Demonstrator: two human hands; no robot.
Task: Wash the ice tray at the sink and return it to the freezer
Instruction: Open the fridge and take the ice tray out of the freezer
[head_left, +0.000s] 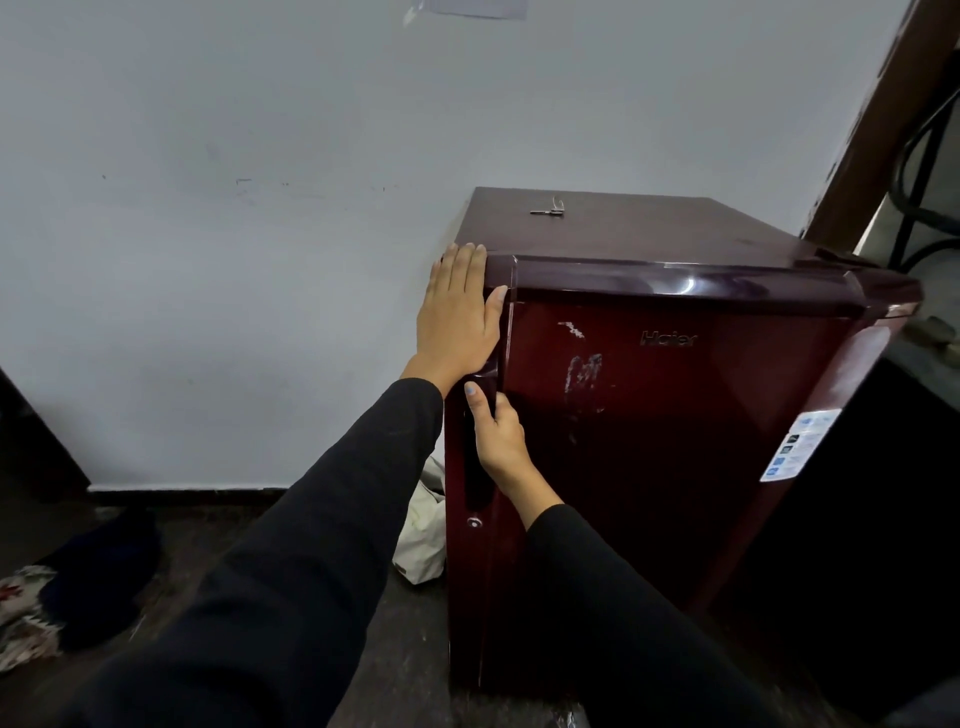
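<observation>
A small maroon Haier refrigerator (670, 415) fills the right half of the frame, its door shut and its top edge running across the middle right. The left hand (457, 317) lies flat against the fridge's upper left corner, fingers straight and together, with the thumb reaching over the front edge of the door. Just below it, the right hand (498, 436) is curled around the dark recessed door handle (477, 478) along the door's left side, thumb pointing up. Both arms wear black sleeves (291, 519) that come in from the bottom of the frame. A keyhole (474, 523) sits beneath the handle. A small key (548, 209) rests on the fridge top, toward the back. A blue-and-white sticker (800, 444) is on the lower right of the door. Scuffed white patches mark the door's center. The ice tray is not visible anywhere. A white cloth bag (423, 525) lies on the dark floor, left of the fridge, and a patterned cloth (26, 613) sits at the lower left. A pale wall (234, 208) fills the upper left.
</observation>
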